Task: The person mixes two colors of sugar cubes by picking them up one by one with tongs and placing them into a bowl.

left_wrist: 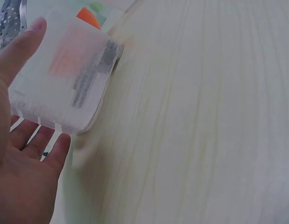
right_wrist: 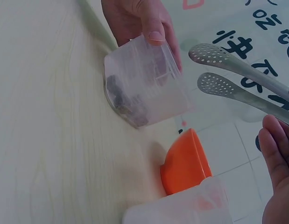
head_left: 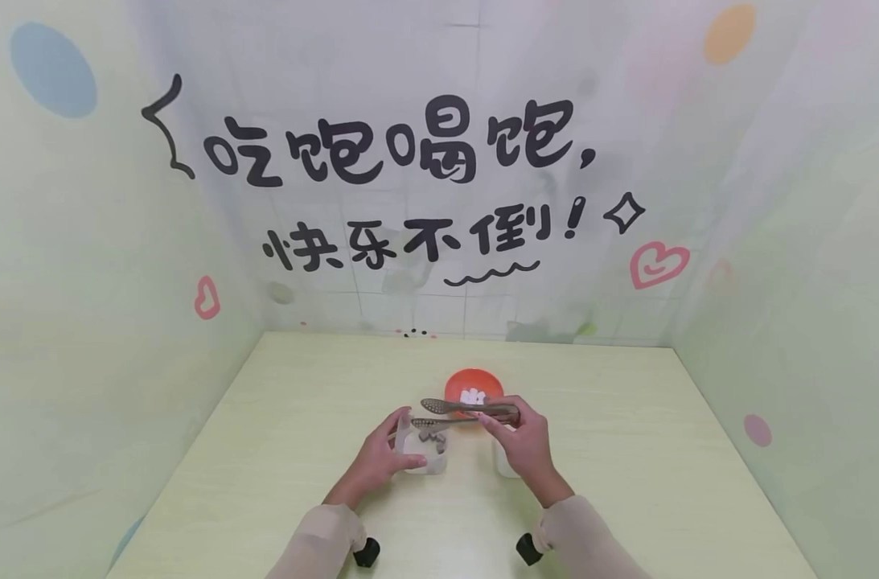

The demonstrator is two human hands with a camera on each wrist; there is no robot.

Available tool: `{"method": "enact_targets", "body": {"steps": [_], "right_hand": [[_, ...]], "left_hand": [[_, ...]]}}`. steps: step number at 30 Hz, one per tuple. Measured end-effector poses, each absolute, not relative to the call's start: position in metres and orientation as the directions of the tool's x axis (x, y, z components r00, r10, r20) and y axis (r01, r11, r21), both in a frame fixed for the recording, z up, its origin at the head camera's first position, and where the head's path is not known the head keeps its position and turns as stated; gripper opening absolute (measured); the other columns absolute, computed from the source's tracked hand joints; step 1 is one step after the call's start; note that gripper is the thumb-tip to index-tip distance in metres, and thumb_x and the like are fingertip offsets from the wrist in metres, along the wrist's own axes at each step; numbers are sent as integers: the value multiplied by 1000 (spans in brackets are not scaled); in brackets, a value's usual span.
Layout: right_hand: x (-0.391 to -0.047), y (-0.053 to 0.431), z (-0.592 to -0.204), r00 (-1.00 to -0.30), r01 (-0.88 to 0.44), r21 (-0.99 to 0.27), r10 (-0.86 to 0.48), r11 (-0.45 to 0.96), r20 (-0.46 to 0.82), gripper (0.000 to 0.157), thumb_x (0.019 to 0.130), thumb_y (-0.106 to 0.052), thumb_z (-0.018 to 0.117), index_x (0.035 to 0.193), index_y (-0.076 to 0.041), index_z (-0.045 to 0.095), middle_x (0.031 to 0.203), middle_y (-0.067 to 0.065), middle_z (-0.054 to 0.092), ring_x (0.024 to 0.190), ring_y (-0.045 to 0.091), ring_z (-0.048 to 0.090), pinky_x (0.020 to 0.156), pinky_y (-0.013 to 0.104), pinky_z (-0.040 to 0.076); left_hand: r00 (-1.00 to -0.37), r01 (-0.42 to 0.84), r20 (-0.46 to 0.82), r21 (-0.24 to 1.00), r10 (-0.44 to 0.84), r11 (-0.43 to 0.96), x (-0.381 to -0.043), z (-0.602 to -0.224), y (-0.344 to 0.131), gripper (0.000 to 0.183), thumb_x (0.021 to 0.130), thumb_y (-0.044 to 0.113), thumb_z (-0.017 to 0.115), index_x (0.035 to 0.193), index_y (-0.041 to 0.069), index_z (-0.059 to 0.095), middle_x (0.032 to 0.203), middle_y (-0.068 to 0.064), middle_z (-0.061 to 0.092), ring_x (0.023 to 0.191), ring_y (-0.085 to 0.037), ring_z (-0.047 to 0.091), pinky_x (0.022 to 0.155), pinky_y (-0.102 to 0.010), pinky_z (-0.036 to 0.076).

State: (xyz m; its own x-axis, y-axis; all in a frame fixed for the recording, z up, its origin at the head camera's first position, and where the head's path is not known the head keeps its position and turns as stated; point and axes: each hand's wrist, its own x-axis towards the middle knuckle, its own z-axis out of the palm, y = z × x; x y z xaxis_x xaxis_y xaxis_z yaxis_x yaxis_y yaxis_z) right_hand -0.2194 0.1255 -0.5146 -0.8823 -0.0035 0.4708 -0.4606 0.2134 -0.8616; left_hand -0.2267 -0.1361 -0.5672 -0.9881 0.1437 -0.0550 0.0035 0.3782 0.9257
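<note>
My left hand (head_left: 375, 460) grips a translucent plastic container (head_left: 435, 465), thumb on the near side and fingers around the far side. Inside it lie several dark grey-brown pieces (head_left: 437, 440), blurred through the wall in the right wrist view. My right hand (head_left: 531, 446) holds metal tongs (right_wrist: 219, 57) with perforated, rounded ends. The tongs' ends are spread apart, with nothing between them, and hang above and beside the container's opening. Behind the tongs stands an orange bowl (head_left: 475, 377) holding several white pieces (head_left: 472, 396).
A second translucent container (right_wrist: 181, 210) stands under my right hand, partly hidden by it in the head view. The pale wooden table (head_left: 323, 378) meets printed walls at the back and both sides. The bowl stands beyond both containers.
</note>
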Motion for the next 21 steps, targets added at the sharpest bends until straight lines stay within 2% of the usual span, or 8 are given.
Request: {"method": "enact_targets", "body": {"steps": [2,7,11,14,21], "right_hand": [[-219,123,-514,-894,-440,-869,-19,226,447,21,82,-9,78,101,-5,69,90,4,72,76,15,66,65,27,57],[-208,117,-498,-916,-399,-882,-65,252,396,22,81,3,75,101,4,66,91,14,71,79,20,68,72,35,59],[-213,116,-508,-916,-402,-883,-108,244,387,23,80,-1,78,100,-1,68,92,9,71,81,21,69,72,30,59],[-217,117,-516,-911,-411,-878,-154,245,383,25,80,-9,80,101,-8,68,94,5,71,81,16,68,70,27,58],[-218,114,-516,-893,-442,-847,-229,296,386,27,83,-16,78,104,-6,66,97,11,71,82,18,68,66,27,58]], "left_hand": [[-988,6,-53,925,144,381,-226,-566,-136,98,71,24,88,151,15,34,153,-17,34,135,-40,37,106,-50,39],[-986,29,-30,936,163,350,-225,-565,-135,99,70,21,89,151,13,33,152,-18,34,134,-41,38,106,-50,38],[-984,46,-15,942,180,333,-223,-566,-135,99,71,19,88,152,11,31,151,-20,35,131,-43,41,104,-49,40],[-983,52,-11,941,184,335,-223,-567,-135,99,71,18,88,152,10,31,150,-20,36,130,-43,42,103,-49,42],[-985,65,5,936,170,347,-222,-567,-134,97,71,18,88,150,9,34,148,-20,39,131,-41,41,105,-50,40]]}}
